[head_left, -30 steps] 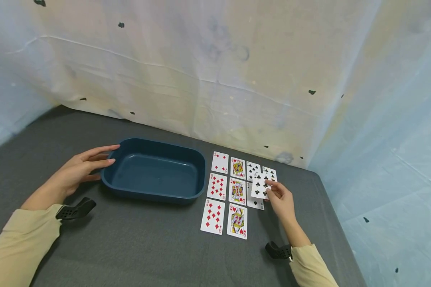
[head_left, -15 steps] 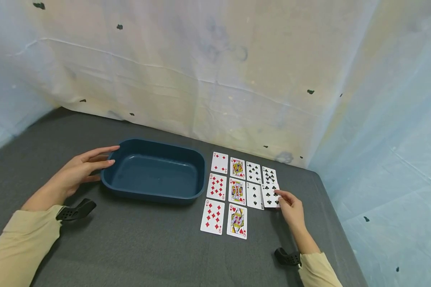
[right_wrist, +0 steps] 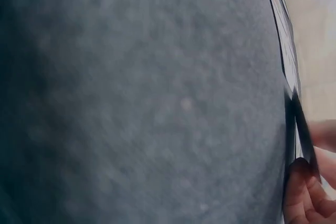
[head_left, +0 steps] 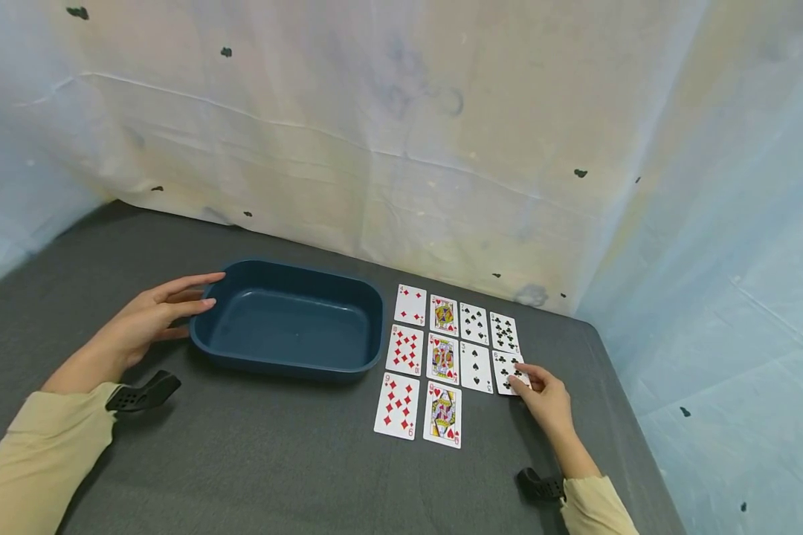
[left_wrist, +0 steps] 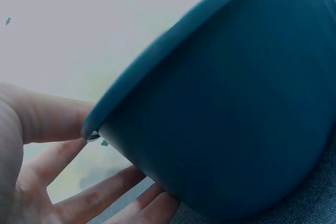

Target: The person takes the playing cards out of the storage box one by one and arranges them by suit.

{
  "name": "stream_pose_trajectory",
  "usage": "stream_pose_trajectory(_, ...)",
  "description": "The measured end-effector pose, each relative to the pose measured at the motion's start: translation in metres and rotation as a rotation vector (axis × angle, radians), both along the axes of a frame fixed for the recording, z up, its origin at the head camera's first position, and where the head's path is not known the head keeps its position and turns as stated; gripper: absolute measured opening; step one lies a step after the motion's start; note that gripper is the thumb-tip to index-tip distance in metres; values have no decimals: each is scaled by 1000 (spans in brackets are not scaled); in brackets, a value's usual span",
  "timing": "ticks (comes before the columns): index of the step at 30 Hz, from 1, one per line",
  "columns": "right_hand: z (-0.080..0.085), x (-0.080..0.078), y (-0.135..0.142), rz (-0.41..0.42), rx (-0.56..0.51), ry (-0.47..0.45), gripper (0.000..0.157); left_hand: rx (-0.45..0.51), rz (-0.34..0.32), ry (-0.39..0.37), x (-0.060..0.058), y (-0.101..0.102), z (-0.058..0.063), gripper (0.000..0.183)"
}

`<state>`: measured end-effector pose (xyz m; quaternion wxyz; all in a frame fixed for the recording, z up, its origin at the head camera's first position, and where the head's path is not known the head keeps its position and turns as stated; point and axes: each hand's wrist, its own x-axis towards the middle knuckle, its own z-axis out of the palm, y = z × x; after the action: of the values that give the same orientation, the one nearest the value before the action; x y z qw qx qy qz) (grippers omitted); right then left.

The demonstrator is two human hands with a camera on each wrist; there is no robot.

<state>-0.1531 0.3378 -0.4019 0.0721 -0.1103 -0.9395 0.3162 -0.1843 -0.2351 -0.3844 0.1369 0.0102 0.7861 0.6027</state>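
My left hand (head_left: 137, 323) holds the left end of a dark blue plastic basin (head_left: 288, 364). In the left wrist view the thumb (left_wrist: 58, 119) reaches over the basin's rim and the other fingers lie against its outer wall. At the right, my right hand (head_left: 545, 401) pinches a six of clubs (head_left: 504, 364) by its right side. This card lies low at the table, below another clubs card (head_left: 505, 332) and beside the three of spades (head_left: 475, 366). The right wrist view shows the pinched card (right_wrist: 304, 129) edge-on, slightly tilted, between thumb and fingers.
Face-up playing cards stand in columns right of the basin: diamonds with the nine (head_left: 397, 406) nearest, hearts with the queen (head_left: 443, 414) nearest, and spades topped by the seven (head_left: 473, 324). A grey cloth (head_left: 274, 461) covers the table. Pale sheeting (head_left: 321, 148) hangs behind.
My right hand has carried the six of clubs right and down, from over the spades column to below the other clubs card. The left hand and basin stay put.
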Motion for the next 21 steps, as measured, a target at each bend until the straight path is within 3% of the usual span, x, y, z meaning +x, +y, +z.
stream_pose_trajectory(5,1,-4,3,101,125,-24,42,0,-1,-2,1,-1,1,69)
stream_pose_trajectory(10,3,-7,3,192,209,17,43,0,0,-1,0,-1,0,69)
stream_pose_trajectory(15,2,-6,2,202,229,69,39,-7,-4,2,0,0,1,69)
stream_pose_trajectory(21,6,-7,1,173,187,27,41,-25,-4,-7,1,2,3,71)
